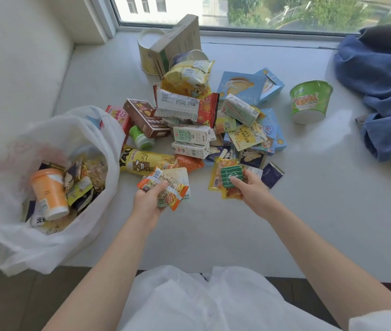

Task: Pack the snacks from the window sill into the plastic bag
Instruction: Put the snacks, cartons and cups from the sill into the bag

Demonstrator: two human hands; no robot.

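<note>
Bright daylight comes in through the window (261,10) at the top, and the whole picture is well lit. The white sill (285,211) shines, with a pale shiny patch just below the green noodle cup (310,101). Shadows are soft and small and fall under the snacks and the arms, toward the person. The plastic bag (53,177) glows where light goes through it. The picture is a bit soft, so small print on the packets is hard to read. The camera bends things: the window frame curves, and the edges look stretched. The trees outside look washed out and fuzzy. The floor at the bottom corners is darker.
</note>
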